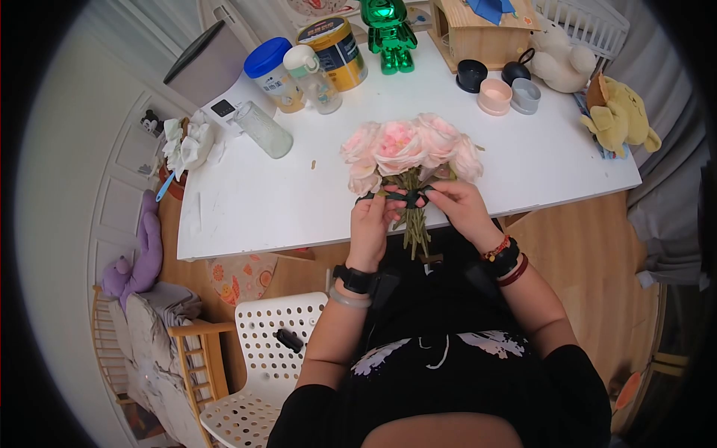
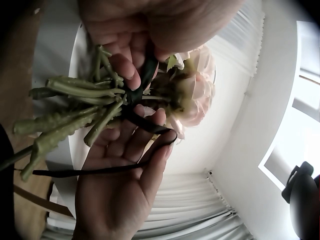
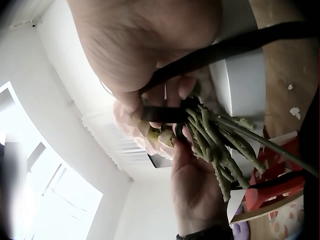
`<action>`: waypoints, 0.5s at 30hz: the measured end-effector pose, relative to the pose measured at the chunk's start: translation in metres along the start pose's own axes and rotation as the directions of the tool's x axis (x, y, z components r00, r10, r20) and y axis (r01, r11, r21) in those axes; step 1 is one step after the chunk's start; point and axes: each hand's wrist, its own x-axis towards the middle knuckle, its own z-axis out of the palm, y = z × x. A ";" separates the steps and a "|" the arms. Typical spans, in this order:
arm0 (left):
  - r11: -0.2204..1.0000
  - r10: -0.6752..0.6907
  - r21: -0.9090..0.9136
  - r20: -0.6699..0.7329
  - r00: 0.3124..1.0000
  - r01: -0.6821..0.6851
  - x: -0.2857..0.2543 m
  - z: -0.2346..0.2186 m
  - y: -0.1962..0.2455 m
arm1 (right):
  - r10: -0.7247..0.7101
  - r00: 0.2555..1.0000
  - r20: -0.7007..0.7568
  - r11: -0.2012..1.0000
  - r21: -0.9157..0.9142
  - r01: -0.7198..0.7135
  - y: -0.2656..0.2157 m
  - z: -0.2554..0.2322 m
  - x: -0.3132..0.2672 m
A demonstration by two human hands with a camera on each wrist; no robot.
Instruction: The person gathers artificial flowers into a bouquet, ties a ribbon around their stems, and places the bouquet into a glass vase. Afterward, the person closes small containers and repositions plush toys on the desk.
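Note:
A bouquet of pale pink flowers [image 1: 403,145] is held at the table's front edge, its green stems [image 1: 416,231] pointing toward the person. Dark ribbon [image 2: 134,95] goes round the stems just below the blooms. The left hand [image 1: 370,228] pinches ribbon at the left of the stems, fingertips close against the binding. On the other side, the right hand [image 1: 463,213] pinches a ribbon length [image 3: 160,114] between thumb and fingers. A loose ribbon tail [image 2: 85,173] crosses the right palm in the left wrist view. The fingers partly hide the knot area.
The white table [image 1: 246,201] carries a glass vase [image 1: 265,131], a bottle [image 1: 314,82], cans, a green bear figure [image 1: 388,33], small round cups [image 1: 494,97] and a yellow plush toy [image 1: 620,116]. A white perforated chair [image 1: 276,358] stands at the lower left.

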 end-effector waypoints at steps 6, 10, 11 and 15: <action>0.996 -0.016 0.091 -0.011 1.000 0.017 -0.007 0.003 0.003 | -0.039 0.998 -0.054 0.985 -0.170 0.029 -0.007 0.014 0.011; 0.981 -0.011 0.193 -0.030 0.999 0.017 -0.024 0.005 0.007 | -0.100 0.994 -0.046 0.931 -0.357 0.077 -0.012 0.017 0.012; 0.990 0.023 0.144 -0.079 0.997 -0.012 -0.030 0.008 0.009 | -0.106 0.993 -0.045 0.916 -0.393 0.080 -0.014 0.018 0.012; 0.991 -0.021 0.126 -0.184 0.983 0.044 -0.056 0.011 0.029 | -0.146 0.988 -0.049 0.931 -0.344 0.120 -0.007 0.018 0.013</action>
